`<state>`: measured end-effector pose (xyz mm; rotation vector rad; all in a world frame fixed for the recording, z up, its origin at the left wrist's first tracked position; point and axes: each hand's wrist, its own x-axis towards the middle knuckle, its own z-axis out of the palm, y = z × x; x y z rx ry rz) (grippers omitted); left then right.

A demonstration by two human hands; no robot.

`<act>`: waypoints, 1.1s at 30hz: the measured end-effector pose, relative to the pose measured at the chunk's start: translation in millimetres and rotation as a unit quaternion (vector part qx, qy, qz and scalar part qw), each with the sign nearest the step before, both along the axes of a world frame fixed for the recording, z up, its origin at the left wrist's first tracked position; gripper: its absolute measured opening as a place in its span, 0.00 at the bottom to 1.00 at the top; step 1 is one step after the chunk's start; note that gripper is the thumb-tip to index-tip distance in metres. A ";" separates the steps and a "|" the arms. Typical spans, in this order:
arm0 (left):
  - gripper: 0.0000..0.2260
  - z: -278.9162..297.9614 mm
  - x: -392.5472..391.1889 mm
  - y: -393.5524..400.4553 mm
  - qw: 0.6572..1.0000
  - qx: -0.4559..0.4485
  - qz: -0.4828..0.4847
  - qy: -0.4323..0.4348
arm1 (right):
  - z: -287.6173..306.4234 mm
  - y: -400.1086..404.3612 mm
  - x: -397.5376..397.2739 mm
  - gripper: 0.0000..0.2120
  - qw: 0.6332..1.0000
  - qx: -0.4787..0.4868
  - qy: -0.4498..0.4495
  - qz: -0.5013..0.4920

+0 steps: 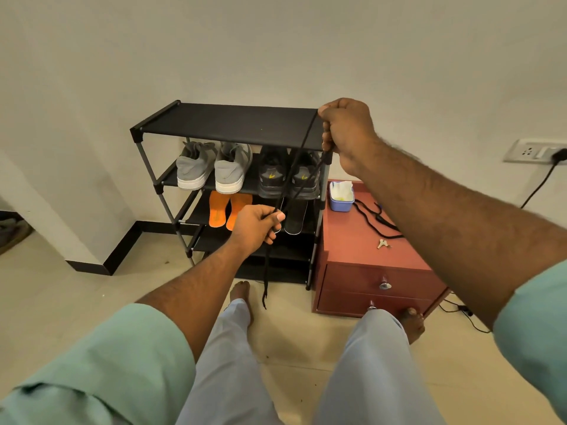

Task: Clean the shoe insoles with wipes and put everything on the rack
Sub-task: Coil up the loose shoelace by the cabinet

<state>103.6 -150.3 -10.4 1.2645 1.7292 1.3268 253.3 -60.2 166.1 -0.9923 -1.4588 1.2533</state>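
rack [159, 116] top shelf bare, shoes [228, 168] filling second

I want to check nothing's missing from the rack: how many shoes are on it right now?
4, all on the second shelf of the rack: two grey shoes at left, two black shoes at right. None show on other shelves; the arms hide little.
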 end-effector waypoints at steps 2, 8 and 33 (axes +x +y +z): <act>0.04 0.9 4.2 3.1 1.000 -0.008 -0.008 0.008 | 0.9 0.5 -1.5 0.07 0.999 -0.010 0.033 0.010; 0.04 0.4 11.4 5.4 1.000 -0.009 -0.002 -0.024 | -1.2 3.7 -0.7 0.08 0.993 -0.024 0.108 0.034; 0.18 0.0 -5.7 10.4 0.997 -0.036 -0.001 0.073 | -61.7 49.2 58.8 0.09 0.930 -0.178 0.285 -0.150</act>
